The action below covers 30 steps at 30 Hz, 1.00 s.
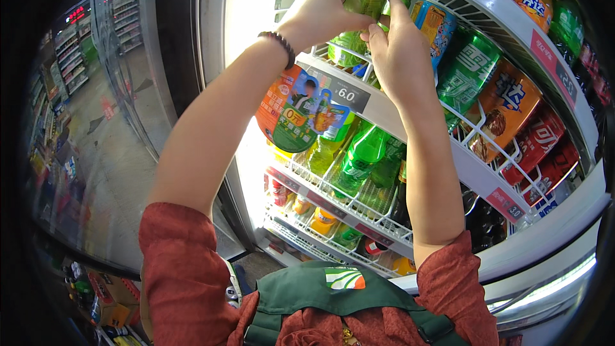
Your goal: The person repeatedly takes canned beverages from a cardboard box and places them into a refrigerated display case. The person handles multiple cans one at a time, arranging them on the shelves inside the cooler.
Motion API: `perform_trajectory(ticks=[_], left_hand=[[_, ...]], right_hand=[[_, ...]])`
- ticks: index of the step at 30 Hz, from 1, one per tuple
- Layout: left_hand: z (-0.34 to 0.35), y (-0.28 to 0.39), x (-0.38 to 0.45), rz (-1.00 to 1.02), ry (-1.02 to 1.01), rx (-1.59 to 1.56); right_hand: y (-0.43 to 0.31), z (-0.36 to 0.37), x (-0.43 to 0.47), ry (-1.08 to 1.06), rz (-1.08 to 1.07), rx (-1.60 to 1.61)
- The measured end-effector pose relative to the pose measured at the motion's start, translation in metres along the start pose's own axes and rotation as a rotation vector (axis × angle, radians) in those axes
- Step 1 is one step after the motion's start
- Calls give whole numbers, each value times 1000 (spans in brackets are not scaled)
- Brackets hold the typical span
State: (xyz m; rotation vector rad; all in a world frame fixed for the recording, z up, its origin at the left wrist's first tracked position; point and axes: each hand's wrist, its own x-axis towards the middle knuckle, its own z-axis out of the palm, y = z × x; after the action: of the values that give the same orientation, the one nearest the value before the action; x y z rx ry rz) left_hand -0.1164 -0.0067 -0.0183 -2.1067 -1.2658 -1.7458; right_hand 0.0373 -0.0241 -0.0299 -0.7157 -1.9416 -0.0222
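Note:
At the upper shelf of a lit drinks cooler, my left hand grips a green drink can upright from its left side. On the can's right side are the fingers of my right hand, so both hands hold it. Its silver lid and pull tab face up. Just below and behind stands another green can in a white wire lane. To the right of my right hand, the row continues with a blue and orange can, a green Sprite can, an orange Fanta can and red cola cans.
A round promotional tag hangs from the shelf's price rail. Bottles, including a green Sprite bottle, stand on lower wire shelves. The glass door is at left. Cardboard boxes sit at lower left.

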Motion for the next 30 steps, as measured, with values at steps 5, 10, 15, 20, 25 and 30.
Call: perform_trajectory(ticks=[5, 10, 15, 20, 25, 30], left_hand=[[6, 10, 21, -193, -154, 242], [32, -26, 38, -117, -86, 319], [10, -11, 30, -171, -308, 120], [1, -15, 6, -361, -312, -201], [-1, 0, 15, -415, -614, 132], [7, -7, 32, -512, -702, 153]], right_hand=[[-14, -12, 8, -88, -59, -281], [-7, -1, 50, -187, -137, -685], [-22, 2, 82, -365, -71, -880], [-11, -3, 88, -395, -115, -801], [-10, 11, 102, -375, -5, -869], [8, 34, 126, -372, 217, -1024]])
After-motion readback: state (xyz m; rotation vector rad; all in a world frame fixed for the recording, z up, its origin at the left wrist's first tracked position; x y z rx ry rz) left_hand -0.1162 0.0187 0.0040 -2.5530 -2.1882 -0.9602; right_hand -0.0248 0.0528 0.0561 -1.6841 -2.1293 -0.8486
